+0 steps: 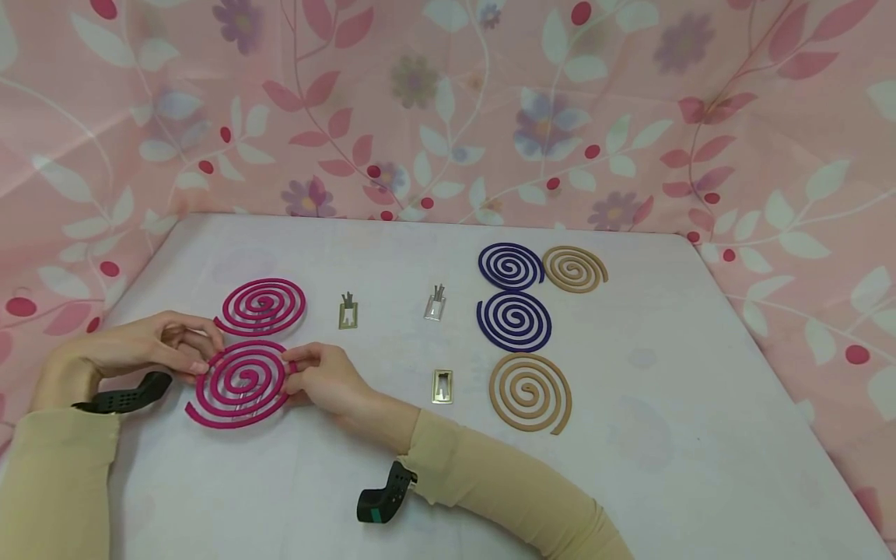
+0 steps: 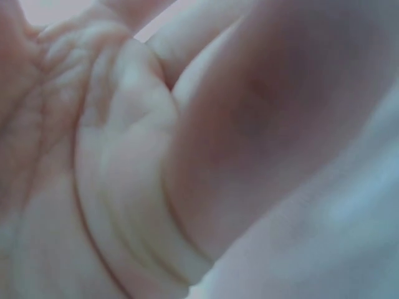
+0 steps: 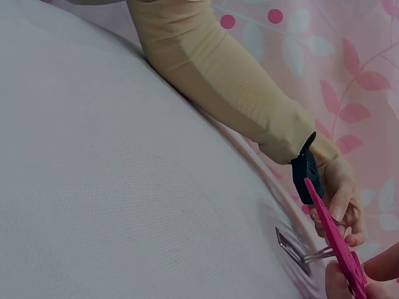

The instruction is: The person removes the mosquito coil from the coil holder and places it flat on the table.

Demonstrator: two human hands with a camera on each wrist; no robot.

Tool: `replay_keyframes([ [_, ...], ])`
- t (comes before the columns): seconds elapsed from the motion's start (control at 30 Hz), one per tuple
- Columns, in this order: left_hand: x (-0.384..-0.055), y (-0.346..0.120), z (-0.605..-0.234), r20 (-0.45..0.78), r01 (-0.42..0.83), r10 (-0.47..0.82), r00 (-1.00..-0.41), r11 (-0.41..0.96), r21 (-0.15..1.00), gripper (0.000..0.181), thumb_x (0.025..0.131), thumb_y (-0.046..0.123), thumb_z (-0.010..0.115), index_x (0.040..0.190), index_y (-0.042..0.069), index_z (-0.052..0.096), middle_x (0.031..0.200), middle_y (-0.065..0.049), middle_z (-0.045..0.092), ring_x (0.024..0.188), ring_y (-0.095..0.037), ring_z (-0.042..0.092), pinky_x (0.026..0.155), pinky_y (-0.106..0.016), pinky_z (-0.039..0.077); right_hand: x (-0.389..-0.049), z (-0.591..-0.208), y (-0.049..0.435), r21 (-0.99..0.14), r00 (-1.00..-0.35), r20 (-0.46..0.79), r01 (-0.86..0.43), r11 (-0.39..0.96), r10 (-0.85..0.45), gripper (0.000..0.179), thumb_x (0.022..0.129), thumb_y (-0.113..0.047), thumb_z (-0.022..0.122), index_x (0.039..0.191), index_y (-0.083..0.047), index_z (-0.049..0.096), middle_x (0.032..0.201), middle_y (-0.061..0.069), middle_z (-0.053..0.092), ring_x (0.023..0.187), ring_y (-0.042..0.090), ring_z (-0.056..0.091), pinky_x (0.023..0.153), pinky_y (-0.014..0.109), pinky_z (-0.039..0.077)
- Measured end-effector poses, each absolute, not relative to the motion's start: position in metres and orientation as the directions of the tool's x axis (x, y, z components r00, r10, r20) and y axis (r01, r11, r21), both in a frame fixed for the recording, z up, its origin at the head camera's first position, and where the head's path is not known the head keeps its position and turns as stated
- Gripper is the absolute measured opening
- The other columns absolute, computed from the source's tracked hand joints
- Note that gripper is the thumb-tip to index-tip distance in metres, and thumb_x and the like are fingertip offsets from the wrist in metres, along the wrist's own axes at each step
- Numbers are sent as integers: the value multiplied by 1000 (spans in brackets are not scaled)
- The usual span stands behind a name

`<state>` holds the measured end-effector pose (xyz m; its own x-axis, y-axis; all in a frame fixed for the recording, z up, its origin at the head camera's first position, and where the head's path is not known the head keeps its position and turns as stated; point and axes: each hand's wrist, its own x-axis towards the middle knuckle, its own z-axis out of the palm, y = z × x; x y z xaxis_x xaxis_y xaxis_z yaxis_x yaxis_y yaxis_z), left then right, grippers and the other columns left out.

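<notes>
Both hands hold a pink mosquito coil (image 1: 246,376) by its opposite sides, at the left of the table. The left hand (image 1: 164,342) pinches its left edge between thumb and fingers; the right hand (image 1: 325,381) pinches its right edge. In the right wrist view the coil (image 3: 330,227) appears edge-on, tilted, with the prongs of a metal coil stand (image 3: 318,254) reaching up to its underside. From the head view this stand shows only through the coil's gaps. Just behind lies a second pink coil (image 1: 263,302). Only the palm and wrist (image 2: 106,156) fill the left wrist view.
Gold stands (image 1: 348,299) (image 1: 442,400) and a silver stand (image 1: 434,309) lie mid-table. To their right are two dark blue coils (image 1: 510,267) (image 1: 516,317) and two tan coils (image 1: 572,268) (image 1: 527,389). A pink floral cloth (image 1: 448,117) hangs behind the white table (image 1: 665,467).
</notes>
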<state>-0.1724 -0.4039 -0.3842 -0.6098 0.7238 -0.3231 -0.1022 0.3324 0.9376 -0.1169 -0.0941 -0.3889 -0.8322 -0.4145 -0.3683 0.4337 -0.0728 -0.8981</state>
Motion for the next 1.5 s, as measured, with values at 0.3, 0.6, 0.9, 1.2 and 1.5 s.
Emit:
replay_keyframes([
  [0.3,-172,-406,-386,-261,-67,754,-603,278,958,29,96,-9,48,120,4,59,106,-10,72,93,-21,69,80,-39,61,-118,-385,-93,-897,-835,-361,433,-90,-416,31,84,12,62,110,-3,68,88,4,61,71,16,58,85,46,60],
  [0.6,-172,-407,-385,-253,-78,759,-601,259,963,31,96,-9,47,120,7,59,109,-10,72,95,-23,69,79,-41,61,-118,-378,-90,-909,-840,-342,410,-78,-422,27,87,8,64,111,-5,68,89,4,64,73,15,62,88,45,59],
  [0.9,-172,-407,-384,-235,-103,767,-598,217,971,34,97,-11,44,121,7,59,111,-10,72,95,-23,70,81,-44,61,-119,-376,-88,-917,-843,-330,393,-69,-424,28,88,7,65,112,-5,68,91,4,65,73,15,63,88,45,59],
  [1.2,-174,-406,-386,-200,-60,731,-652,213,975,32,95,-14,45,119,1,60,107,-10,72,94,-21,70,80,-41,62,-123,-375,-87,-911,-847,-338,404,-85,-409,28,87,6,66,112,-6,69,90,2,65,76,15,63,89,46,58],
  [1.5,-174,-400,-381,-177,1,662,-729,260,966,29,94,-14,47,114,1,62,105,-10,74,94,-22,71,79,-39,62,-129,-368,-82,-910,-852,-308,394,-130,-424,28,89,6,64,113,-5,70,91,4,67,77,15,64,90,46,58],
])
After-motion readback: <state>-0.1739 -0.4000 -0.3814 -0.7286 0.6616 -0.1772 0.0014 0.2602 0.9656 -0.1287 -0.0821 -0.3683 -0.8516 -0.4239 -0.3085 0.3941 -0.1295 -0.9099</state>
